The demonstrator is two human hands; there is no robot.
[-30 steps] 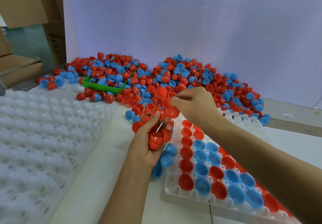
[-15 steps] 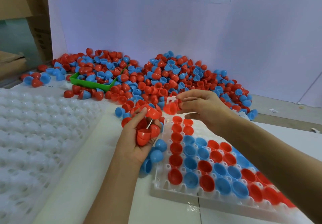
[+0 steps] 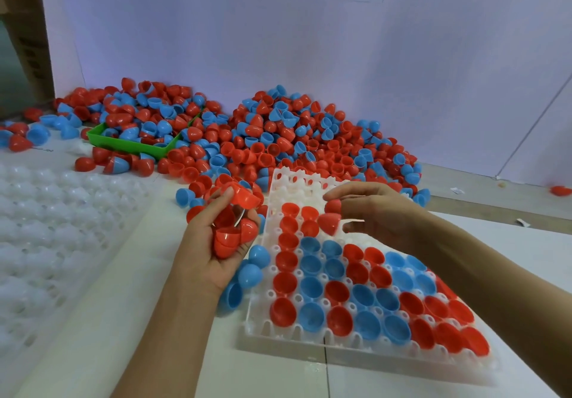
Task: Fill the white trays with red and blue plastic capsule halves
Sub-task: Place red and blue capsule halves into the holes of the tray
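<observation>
Left hand (image 3: 216, 243) is clutching a stack of red plastic capsule halves (image 3: 230, 236) w/ curled fingers, right hand (image 3: 368, 212) is pinching one red half (image 3: 329, 222) over the white plastic tray (image 3: 291, 332).

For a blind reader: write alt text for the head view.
Right hand holds a red capsule half over the part-filled white tray; left hand grips several red halves. A red and blue pile lies behind.
</observation>
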